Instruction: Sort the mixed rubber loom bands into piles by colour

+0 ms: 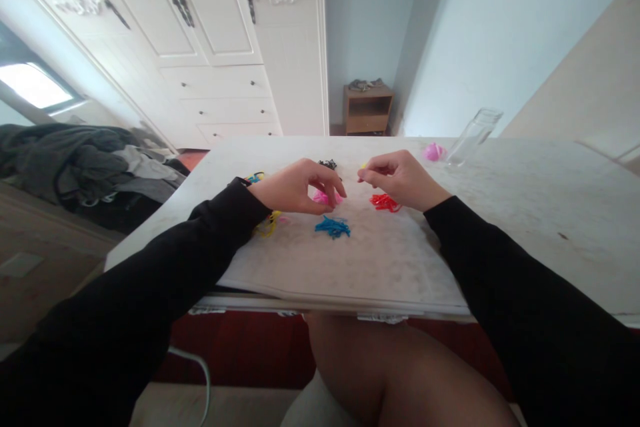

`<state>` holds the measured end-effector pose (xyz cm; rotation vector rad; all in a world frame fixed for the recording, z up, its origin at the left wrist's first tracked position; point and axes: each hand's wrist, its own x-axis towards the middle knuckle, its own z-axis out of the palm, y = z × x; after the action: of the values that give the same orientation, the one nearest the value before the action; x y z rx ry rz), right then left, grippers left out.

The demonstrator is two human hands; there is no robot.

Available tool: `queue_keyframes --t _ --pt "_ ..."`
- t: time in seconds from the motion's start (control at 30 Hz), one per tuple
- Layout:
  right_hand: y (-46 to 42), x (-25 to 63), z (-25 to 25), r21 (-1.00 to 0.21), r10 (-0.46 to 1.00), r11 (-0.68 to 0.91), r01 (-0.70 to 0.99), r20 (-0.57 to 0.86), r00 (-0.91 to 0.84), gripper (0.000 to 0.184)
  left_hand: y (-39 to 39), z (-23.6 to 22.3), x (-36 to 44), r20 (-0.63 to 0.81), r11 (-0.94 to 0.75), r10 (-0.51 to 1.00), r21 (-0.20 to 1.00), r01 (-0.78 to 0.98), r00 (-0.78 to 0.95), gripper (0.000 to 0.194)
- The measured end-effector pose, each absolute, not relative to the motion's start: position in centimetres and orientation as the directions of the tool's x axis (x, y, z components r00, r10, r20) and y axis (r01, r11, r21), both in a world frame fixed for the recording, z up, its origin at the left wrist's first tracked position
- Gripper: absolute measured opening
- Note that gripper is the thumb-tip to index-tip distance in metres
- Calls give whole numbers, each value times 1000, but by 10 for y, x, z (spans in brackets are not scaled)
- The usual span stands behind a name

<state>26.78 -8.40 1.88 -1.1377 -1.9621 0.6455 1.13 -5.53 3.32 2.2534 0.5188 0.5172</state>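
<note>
My left hand (305,188) hovers palm down over a small pile of pink bands (325,198), its fingers loosely curved and apart with nothing visible between them. My right hand (397,177) is closed in a pinch; whatever its fingertips hold is too small to make out. A bit of yellow (363,165) shows right behind those fingertips. Below the right hand lies a pile of red bands (385,202). Blue bands (333,227) are heaped nearer to me, and black bands (329,165) lie beyond my left hand. Mixed yellow bands (269,223) are partly hidden by my left wrist.
A clear glass bottle (473,138) stands at the back right of the white table (540,213), with a pink bundle (434,152) beside it. Clothes (100,167) are piled to the left. A white wardrobe (215,27) and a small wooden cabinet (369,110) stand beyond.
</note>
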Motion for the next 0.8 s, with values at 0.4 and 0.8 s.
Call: queue_keyframes --t 0.4,0.8 --pt "-82 270 19 -680 863 504 533 374 -340 33 -45 28 8 383 -844 459 469 260 801 19" --pt "-101 248 16 -445 606 776 447 331 -723 16 -35 22 9 469 -794 560 541 279 683 15"
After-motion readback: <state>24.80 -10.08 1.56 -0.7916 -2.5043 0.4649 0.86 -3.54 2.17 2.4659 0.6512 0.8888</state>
